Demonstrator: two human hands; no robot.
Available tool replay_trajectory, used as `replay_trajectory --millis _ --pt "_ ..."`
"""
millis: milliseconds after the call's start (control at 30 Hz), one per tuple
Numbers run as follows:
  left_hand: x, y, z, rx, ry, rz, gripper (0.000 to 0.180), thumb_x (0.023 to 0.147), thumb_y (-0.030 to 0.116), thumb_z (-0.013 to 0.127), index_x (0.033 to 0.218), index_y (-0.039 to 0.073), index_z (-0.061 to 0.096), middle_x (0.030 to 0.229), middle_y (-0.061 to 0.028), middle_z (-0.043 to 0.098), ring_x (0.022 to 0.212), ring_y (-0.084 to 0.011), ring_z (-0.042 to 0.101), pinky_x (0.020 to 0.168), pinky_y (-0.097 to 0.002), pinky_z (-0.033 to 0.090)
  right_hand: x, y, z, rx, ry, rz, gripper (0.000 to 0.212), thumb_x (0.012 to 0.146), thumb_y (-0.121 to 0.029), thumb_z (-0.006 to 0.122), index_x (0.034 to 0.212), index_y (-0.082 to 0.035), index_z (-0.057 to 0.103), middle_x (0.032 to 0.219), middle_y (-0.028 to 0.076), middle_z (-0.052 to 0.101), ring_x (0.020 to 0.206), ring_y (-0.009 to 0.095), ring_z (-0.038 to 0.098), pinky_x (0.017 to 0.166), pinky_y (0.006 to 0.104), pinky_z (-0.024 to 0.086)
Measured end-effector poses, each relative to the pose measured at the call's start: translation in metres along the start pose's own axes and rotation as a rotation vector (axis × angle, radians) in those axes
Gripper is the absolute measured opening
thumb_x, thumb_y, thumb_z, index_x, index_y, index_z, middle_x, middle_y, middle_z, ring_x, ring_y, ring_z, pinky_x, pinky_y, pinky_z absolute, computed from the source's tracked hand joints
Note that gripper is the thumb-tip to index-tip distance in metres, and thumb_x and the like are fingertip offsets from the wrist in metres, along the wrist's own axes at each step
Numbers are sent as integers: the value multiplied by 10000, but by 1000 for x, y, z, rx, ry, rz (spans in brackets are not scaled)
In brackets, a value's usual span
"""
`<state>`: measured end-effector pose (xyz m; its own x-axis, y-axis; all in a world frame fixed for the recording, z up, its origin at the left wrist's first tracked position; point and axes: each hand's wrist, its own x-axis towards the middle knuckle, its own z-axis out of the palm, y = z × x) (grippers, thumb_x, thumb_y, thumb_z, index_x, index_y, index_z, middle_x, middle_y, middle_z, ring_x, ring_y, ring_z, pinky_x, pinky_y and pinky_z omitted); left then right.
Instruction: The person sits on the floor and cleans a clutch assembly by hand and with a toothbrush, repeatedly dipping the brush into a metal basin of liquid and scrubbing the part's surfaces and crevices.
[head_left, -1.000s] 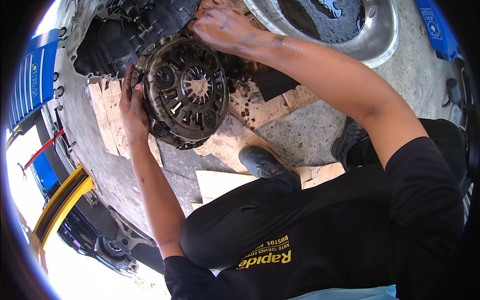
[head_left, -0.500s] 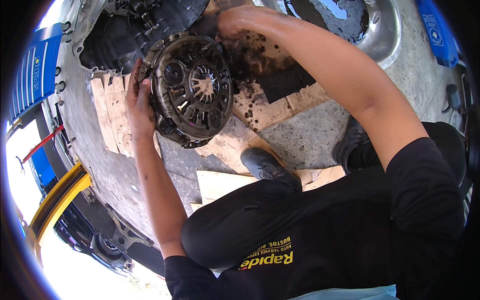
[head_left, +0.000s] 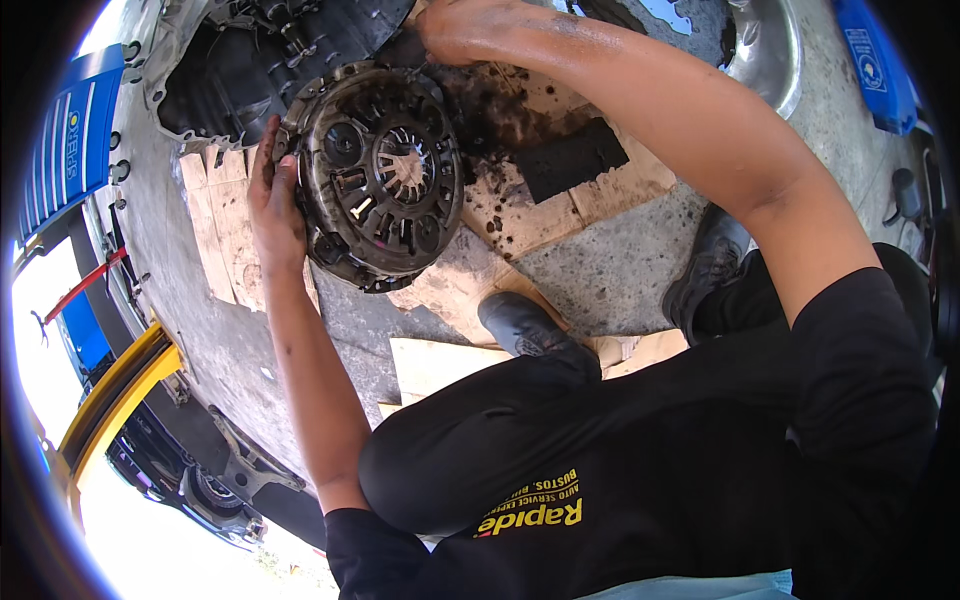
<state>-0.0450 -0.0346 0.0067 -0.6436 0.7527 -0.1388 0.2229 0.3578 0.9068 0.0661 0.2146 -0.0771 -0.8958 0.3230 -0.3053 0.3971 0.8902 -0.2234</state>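
Note:
A round, oily clutch pressure plate is propped tilted in front of me, its slotted spring fingers toward me. My left hand is closed on its left rim, thumb on the near side and fingers along the edge. Beyond the plate's upper right rim is my right hand, its fingers curled and mostly hidden; what it holds cannot be made out. Just past the plate lies an open, dark gearbox housing with a pale metal flange.
Oil-stained cardboard covers part of the concrete floor, with a dark square patch on it. A metal basin with dark liquid stands at far right. Blue plastic is beyond it; a yellow metal post stands left.
My right hand has moved a little farther away and left, past the plate's rim. The plate has shifted slightly left, with my left hand still on it.

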Motion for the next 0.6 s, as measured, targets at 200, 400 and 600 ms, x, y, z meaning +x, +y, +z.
replay_trajectory --millis 200,400,600 --pt "8 -7 3 -89 -21 -15 543 992 160 504 1491 -36 418 1499 -177 468 1369 -253 448 1169 -339 289 11 23 47 36 236 -59 295 805 -59 667 1072 52 723 1083 217 720 977 347 720 777 492 566" --pt "4 -8 -2 -39 8 8 525 993 108 484 1489 -48 409 1483 -180 480 1355 -242 453 1162 -328 290 -23 -10 -6 72 -12 2 312 918 -297 605 1048 -46 736 1067 167 725 1035 330 692 873 494 534" --pt "8 -1 3 -14 -25 12 528 993 114 466 1491 -48 407 1482 -184 483 1355 -243 454 1163 -327 288 -21 12 36 281 -144 228 433 973 -482 570 1017 -95 760 1045 159 735 1035 349 695 870 470 545"
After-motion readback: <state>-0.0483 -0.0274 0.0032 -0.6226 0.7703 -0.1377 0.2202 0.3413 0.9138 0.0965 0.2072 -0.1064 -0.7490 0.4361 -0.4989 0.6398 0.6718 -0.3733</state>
